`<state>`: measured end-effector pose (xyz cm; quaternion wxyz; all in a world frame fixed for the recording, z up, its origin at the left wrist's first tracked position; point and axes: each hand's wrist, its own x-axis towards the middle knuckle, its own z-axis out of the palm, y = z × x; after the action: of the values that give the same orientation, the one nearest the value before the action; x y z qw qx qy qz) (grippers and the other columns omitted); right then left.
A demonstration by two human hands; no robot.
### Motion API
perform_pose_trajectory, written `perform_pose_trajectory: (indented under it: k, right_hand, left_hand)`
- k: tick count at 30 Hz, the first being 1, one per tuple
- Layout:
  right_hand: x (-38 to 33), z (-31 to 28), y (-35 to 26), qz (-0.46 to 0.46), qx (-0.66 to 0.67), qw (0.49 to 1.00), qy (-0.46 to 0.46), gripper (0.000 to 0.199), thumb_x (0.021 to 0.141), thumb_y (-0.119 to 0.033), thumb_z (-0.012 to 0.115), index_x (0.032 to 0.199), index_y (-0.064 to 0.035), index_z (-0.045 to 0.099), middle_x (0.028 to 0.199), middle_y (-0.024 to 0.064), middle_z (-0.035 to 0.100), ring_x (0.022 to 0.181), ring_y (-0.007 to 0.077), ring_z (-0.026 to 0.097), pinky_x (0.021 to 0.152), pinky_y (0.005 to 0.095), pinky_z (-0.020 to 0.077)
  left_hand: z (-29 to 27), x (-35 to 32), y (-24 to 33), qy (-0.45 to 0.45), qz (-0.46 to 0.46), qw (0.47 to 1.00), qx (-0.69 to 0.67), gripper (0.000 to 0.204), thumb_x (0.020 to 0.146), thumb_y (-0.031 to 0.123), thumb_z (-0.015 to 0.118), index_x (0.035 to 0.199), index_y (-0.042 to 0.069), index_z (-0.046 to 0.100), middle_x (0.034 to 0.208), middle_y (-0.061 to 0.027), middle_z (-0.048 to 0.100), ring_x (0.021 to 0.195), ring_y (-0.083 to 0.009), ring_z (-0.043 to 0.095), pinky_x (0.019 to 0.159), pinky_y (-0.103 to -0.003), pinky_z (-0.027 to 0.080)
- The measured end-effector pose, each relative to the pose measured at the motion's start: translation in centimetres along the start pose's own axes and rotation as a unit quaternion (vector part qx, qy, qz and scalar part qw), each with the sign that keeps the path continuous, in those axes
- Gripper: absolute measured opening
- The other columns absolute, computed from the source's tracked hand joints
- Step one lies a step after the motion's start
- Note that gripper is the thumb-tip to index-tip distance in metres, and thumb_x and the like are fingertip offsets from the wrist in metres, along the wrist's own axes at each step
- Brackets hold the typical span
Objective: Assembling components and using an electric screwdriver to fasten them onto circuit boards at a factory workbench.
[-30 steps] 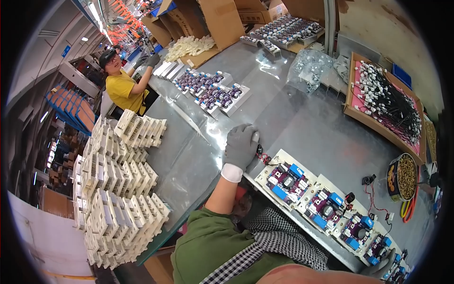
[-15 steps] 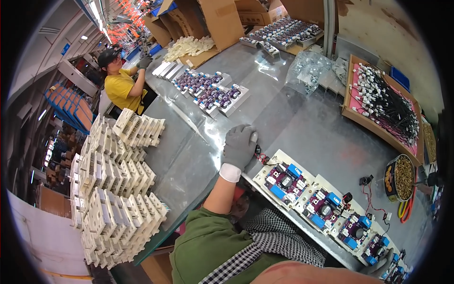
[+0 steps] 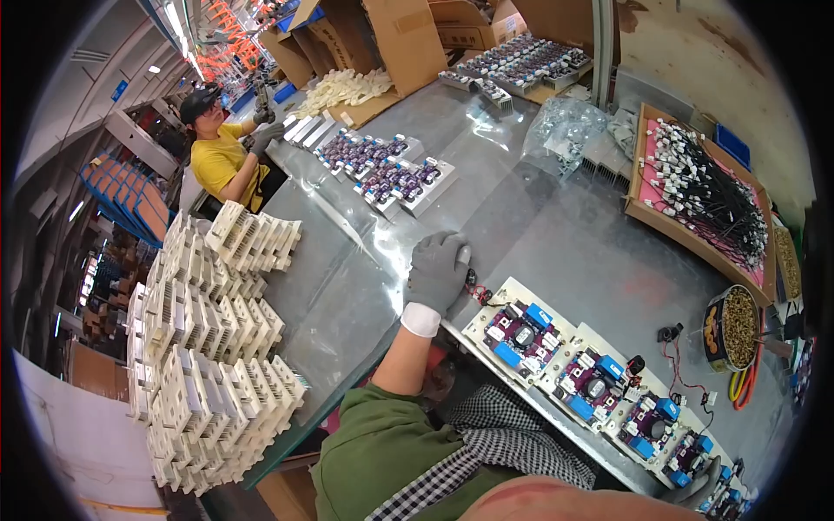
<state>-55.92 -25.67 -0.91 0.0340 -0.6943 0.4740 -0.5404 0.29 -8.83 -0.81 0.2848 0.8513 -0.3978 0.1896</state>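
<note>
My left hand point(image 3: 437, 271), in a grey glove, rests on the metal table with its fingers curled closed; what it holds, if anything, is hidden. Beside it lies a small dark part with red and black wires point(image 3: 474, 289), at the end of a row of boards. The nearest circuit board point(image 3: 522, 334) is purple with blue blocks and sits on a pale plate. More boards, such as this circuit board point(image 3: 592, 382), run along the table's front edge toward the lower right. There my right hand point(image 3: 700, 488), also grey-gloved, is partly visible against the boards, its fingers mostly hidden.
Stacked cream plastic frames point(image 3: 221, 391) stand at left. Finished-looking purple modules point(image 3: 373, 169) sit farther back, near a clear plastic bag point(image 3: 565, 130). At right are a cardboard box of wired connectors point(image 3: 708, 195) and a tin of screws point(image 3: 734, 326). A co-worker in yellow point(image 3: 228, 165) stands across the table.
The co-worker's gloved hands and forearms have shifted at the far left. My left hand stays almost in place, and the boards have not moved.
</note>
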Motion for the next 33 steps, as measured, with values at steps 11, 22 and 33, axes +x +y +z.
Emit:
perform_pose_trajectory:
  k: [11, 22, 33]
  right_hand:
    - [-1.9, -1.4, 6.3, 0.081, 0.043, 0.994, -0.067, 0.052, 0.11, -0.033, 0.031, 0.142, 0.0066, 0.043, 0.138, 0.0196, 0.049, 0.128, 0.029, 0.048, 0.109, 0.04, 0.0392]
    - [-0.3, -1.0, 0.6, -0.001, -0.018, 1.0, 0.0, 0.04, 0.107, -0.024, 0.044, 0.122, 0.0099, 0.059, 0.117, 0.0188, 0.061, 0.104, 0.0271, 0.06, 0.092, 0.0365, 0.0472]
    - [-0.7, -0.6, 2.2, 0.09, 0.045, 0.994, -0.037, 0.043, 0.109, -0.016, 0.03, 0.134, 0.0118, 0.052, 0.138, 0.0211, 0.054, 0.129, 0.0304, 0.054, 0.111, 0.0405, 0.047]
  left_hand:
    - [0.0, 0.2, -0.1, -0.011, -0.003, 1.0, -0.004, 0.02, 0.09, 0.019, 0.063, 0.105, 0.008, 0.07, 0.11, -0.0137, 0.07, 0.104, -0.036, 0.064, 0.092, -0.045, 0.05]
    - [1.4, 1.0, 1.0, -0.026, 0.019, 0.999, -0.025, 0.019, 0.091, 0.02, 0.062, 0.105, 0.01, 0.07, 0.111, -0.0144, 0.069, 0.105, -0.0358, 0.063, 0.094, -0.046, 0.049]
    - [0.9, 0.1, -0.8, -0.028, -0.014, 0.999, -0.014, 0.019, 0.091, 0.022, 0.063, 0.105, 0.011, 0.068, 0.113, -0.0125, 0.067, 0.108, -0.0349, 0.06, 0.098, -0.047, 0.045]
